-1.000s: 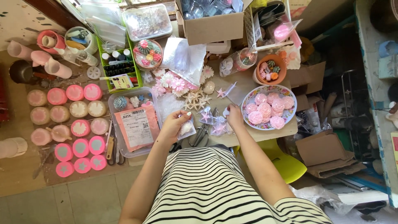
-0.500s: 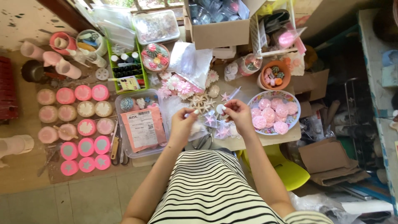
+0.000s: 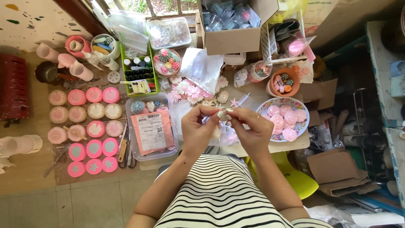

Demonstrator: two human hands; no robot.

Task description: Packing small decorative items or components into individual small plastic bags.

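Head view: small clear bag [image 3: 220, 120] pinched between left hand [image 3: 199, 130] and right hand [image 3: 252, 131].

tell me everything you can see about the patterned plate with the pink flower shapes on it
The plate is round and shallow, with a pale rim printed in a small multicoloured floral pattern; it looks like ceramic or melamine. It lies flat near the right edge of the cluttered table, below a terracotta bowl. About eight pink rose-shaped pieces are heaped on it, touching one another. The right hand overlaps its left rim in this view; whether they touch is unclear.
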